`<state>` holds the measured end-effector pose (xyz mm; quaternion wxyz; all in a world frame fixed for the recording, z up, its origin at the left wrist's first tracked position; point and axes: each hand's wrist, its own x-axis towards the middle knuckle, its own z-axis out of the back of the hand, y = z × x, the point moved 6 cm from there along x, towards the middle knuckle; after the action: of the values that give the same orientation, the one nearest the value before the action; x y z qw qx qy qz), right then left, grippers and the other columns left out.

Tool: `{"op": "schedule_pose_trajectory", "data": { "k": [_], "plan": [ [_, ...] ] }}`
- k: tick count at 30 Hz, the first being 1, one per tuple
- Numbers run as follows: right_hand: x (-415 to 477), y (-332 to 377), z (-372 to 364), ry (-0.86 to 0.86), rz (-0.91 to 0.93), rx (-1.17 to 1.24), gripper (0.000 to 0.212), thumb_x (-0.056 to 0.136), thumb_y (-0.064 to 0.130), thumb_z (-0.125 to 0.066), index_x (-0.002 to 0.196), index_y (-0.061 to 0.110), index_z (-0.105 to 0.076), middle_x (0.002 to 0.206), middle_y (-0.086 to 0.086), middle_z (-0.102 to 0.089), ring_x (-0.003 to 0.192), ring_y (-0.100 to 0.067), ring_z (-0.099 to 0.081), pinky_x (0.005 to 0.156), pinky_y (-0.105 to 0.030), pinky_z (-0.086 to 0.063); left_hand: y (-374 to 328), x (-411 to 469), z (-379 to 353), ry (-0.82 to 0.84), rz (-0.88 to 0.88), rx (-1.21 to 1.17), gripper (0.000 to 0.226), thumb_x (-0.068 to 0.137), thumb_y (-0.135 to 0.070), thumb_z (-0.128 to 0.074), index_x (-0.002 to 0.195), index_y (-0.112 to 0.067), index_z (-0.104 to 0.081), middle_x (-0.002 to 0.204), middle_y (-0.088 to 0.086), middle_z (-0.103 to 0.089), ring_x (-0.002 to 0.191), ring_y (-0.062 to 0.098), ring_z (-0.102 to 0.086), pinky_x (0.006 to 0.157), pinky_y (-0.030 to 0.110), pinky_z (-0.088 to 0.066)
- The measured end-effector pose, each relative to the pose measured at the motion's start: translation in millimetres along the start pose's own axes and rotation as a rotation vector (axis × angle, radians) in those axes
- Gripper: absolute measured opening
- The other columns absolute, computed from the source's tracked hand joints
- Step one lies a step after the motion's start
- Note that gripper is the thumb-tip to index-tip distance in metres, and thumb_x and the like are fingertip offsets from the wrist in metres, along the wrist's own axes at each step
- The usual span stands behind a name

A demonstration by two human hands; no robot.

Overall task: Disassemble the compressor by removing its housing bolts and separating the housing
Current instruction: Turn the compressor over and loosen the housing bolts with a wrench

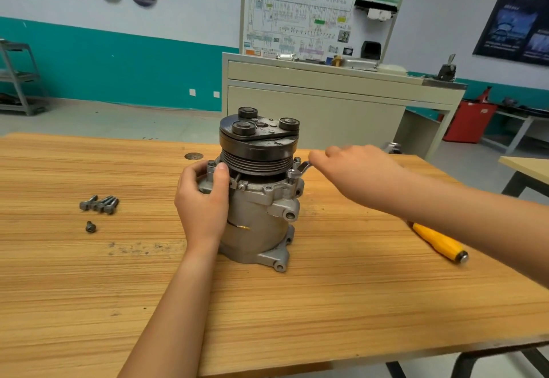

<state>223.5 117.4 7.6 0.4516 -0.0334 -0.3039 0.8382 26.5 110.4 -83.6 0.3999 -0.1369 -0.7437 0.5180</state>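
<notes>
A grey metal compressor point(255, 217) stands upright in the middle of the wooden table point(297, 303), its black pulley point(258, 143) on top. My left hand point(205, 199) grips the upper left of the housing, thumb up against the pulley's edge. My right hand point(353, 167) holds a silver wrench point(301, 168) whose end sits on a housing bolt point(292, 173) at the upper right flange. Another bolt head point(211, 164) shows by my left thumb. Several removed bolts point(99, 204) lie in a row at the left, and one short bolt point(90, 226) lies apart below them.
A yellow-handled screwdriver point(439, 242) lies on the table under my right forearm. A beige cabinet with a wiring board point(320, 92) stands behind the table. A red bin point(469, 121) and another table's corner point(525, 167) are at the right.
</notes>
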Motion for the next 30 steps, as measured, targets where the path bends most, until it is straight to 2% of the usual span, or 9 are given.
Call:
{"op": "schedule_pose_trajectory", "data": {
  "k": [2,5,7,13,15,17,19,26,30],
  "plan": [
    [13,0,-9,-0.114,0.044,0.046,0.037,0.081,-0.01,-0.045,0.115,0.005,-0.042,0.09,-0.012,-0.053,0.079,-0.03,-0.053,0.058,-0.033,-0.034,-1,2,0,0.004,-0.015,0.008,0.013,0.09,-0.025,-0.058,0.101,-0.019,-0.056,0.091,-0.017,-0.054,0.094,0.008,-0.051,0.071,-0.001,-0.034],
    [19,3,-15,-0.346,0.105,0.175,0.032,0.066,-0.023,-0.059,0.095,-0.009,-0.06,0.078,-0.023,-0.062,0.069,-0.036,-0.062,0.065,-0.042,-0.051,0,3,0,0.022,-0.015,0.031,0.013,0.09,-0.027,-0.058,0.101,-0.021,-0.054,0.091,-0.022,-0.052,0.093,0.007,-0.051,0.07,0.001,-0.035],
    [15,-1,-13,-0.457,0.077,0.235,0.034,0.068,-0.022,-0.062,0.101,-0.011,-0.062,0.082,-0.024,-0.065,0.072,-0.036,-0.065,0.076,-0.053,-0.05,0,4,1,0.03,-0.017,0.039,0.013,0.09,-0.028,-0.057,0.101,-0.021,-0.054,0.092,-0.021,-0.052,0.091,0.005,-0.051,0.07,0.0,-0.035],
    [-38,-19,35,-0.771,-0.23,0.468,0.037,0.092,0.007,-0.044,0.124,-0.01,-0.048,0.069,-0.014,-0.062,0.049,-0.025,-0.052,0.042,-0.03,-0.043,1,2,-1,0.009,-0.02,0.06,0.013,0.091,-0.026,-0.056,0.102,-0.019,-0.054,0.107,-0.004,-0.056,0.1,0.008,-0.048,0.08,0.007,-0.034],
    [-50,-4,38,-0.603,-0.219,0.282,0.035,0.088,0.003,-0.048,0.122,-0.001,-0.051,0.068,-0.01,-0.058,0.047,-0.024,-0.046,0.039,-0.025,-0.031,-2,1,0,-0.005,-0.047,0.08,0.011,0.091,-0.025,-0.057,0.1,-0.019,-0.053,0.108,-0.003,-0.053,0.1,0.006,-0.046,0.076,-0.003,-0.028],
    [-49,5,24,-0.263,-0.253,0.167,0.043,0.087,0.002,-0.048,0.129,0.013,-0.04,0.075,-0.004,-0.052,0.055,-0.024,-0.042,0.041,-0.025,-0.022,-4,1,1,-0.009,-0.066,0.096,0.01,0.091,-0.024,-0.057,0.099,-0.019,-0.053,0.108,-0.002,-0.052,0.1,0.005,-0.044,0.074,-0.007,-0.025],
    [-47,6,10,-0.129,-0.266,0.183,0.04,0.092,0.007,-0.04,0.129,0.02,-0.03,0.075,0.002,-0.041,0.062,-0.022,-0.041,0.044,-0.03,-0.022,-4,1,1,-0.008,-0.064,0.096,0.01,0.091,-0.024,-0.057,0.099,-0.019,-0.053,0.108,-0.002,-0.052,0.1,0.004,-0.044,0.074,-0.007,-0.026],
    [-42,18,7,0.013,-0.242,0.25,0.035,0.092,0.007,-0.037,0.125,0.017,-0.036,0.065,0.003,-0.036,0.054,-0.017,-0.036,0.043,-0.028,-0.021,0,1,0,0.003,-0.016,0.056,0.013,0.091,-0.026,-0.056,0.102,-0.02,-0.054,0.108,-0.004,-0.055,0.102,0.007,-0.049,0.074,-0.004,-0.031],
    [-36,35,28,0.097,-0.184,0.1,0.036,0.085,-0.004,-0.04,0.12,0.004,-0.038,0.061,-0.002,-0.026,0.046,-0.016,-0.023,0.039,-0.026,-0.018,0,-1,-1,-0.001,0.011,0.036,0.013,0.091,-0.027,-0.056,0.103,-0.021,-0.053,0.107,-0.005,-0.056,0.103,0.008,-0.05,0.083,0.013,-0.035]
  ]
}}
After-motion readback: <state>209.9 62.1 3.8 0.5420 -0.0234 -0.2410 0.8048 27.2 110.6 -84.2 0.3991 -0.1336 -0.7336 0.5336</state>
